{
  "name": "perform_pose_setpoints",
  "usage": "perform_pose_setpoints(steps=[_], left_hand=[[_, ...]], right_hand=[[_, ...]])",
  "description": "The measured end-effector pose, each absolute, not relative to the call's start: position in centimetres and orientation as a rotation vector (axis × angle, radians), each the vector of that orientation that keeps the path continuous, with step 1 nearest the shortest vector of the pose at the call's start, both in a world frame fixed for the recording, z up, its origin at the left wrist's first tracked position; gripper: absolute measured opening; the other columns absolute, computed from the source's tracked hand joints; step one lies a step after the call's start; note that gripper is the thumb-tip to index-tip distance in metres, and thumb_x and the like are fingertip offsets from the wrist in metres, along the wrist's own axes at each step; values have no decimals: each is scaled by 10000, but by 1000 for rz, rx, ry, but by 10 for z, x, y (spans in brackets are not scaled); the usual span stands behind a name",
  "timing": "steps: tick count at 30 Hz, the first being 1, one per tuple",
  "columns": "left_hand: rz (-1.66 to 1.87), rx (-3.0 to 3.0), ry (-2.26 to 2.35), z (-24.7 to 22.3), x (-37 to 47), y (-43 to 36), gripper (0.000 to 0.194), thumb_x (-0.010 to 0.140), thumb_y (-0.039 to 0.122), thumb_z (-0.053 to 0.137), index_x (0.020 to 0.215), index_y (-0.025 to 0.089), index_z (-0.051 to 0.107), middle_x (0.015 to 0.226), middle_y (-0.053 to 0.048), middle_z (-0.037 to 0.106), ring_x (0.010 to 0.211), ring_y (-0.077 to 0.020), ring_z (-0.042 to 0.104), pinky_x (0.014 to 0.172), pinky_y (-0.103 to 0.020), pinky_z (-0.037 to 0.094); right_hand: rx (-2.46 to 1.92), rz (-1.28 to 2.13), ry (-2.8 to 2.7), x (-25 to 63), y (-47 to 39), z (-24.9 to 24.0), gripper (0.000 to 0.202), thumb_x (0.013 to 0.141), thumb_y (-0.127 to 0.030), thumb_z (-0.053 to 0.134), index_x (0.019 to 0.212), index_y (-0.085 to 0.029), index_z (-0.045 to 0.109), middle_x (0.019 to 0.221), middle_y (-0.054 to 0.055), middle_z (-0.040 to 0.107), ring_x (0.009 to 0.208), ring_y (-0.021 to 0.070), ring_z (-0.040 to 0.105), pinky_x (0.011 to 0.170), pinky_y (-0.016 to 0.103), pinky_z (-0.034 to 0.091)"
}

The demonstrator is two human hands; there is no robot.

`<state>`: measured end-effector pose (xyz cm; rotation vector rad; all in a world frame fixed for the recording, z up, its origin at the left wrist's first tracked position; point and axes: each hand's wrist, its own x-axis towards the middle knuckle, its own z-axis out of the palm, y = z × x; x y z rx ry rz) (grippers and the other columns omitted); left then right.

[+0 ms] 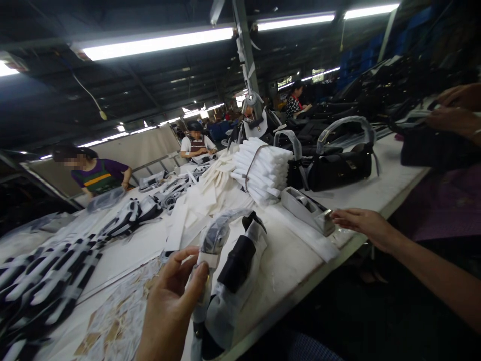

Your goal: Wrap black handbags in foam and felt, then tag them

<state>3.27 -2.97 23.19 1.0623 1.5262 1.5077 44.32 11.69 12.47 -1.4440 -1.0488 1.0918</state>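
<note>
My left hand (175, 301) pinches a bag handle (216, 235) between thumb and fingers. The handle is dark, curved and wrapped in clear plastic, with a pale band where I grip it. It belongs to a black handbag (236, 263) partly covered in thin white wrapping, lying on the table just right of this hand. My right hand (363, 225) is closed at the fingertips by the cutter end of a grey tape dispenser (306, 210). It appears to pinch the end of the tape, though the tape itself hardly shows.
Behind the dispenser is a strapped bundle of white rolls (261, 170). A finished black handbag (341, 168) stands beyond it. White sheets (195, 203) and rows of wrapped straps (56, 276) cover the left side. Several co-workers are around; one's hands (456, 113) are at far right.
</note>
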Motion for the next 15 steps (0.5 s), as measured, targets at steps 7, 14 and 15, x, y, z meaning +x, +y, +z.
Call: perform_pose_setpoints(steps=[7,14,15], left_hand=[[1494,1077,1511,229,27,-28,611,625,508,838,1087,197,587,914,-70,750,879,-240,704,606,-211,519],[1539,1153,1578,233,40,-32,523,678,526,784,1050,202,609,901,-57,756,821,-216,701,620,-237,514],[1552,1179,1586,233,42,-33,500,691,522,772,1042,203,613,909,-60,756,817,-214,703,629,-242,517]], right_hand=[[-1486,1099,-977,441,93,91,238,757,-414,762,736,-179,789,829,110,749,690,175,651,737,287,529],[-1211,970,-1459,369,62,144,331,783,-517,732,840,-193,769,688,39,696,744,186,646,786,287,514],[-1107,1015,-1526,351,56,157,317,801,-507,720,819,-192,762,695,40,697,720,176,643,764,279,519]])
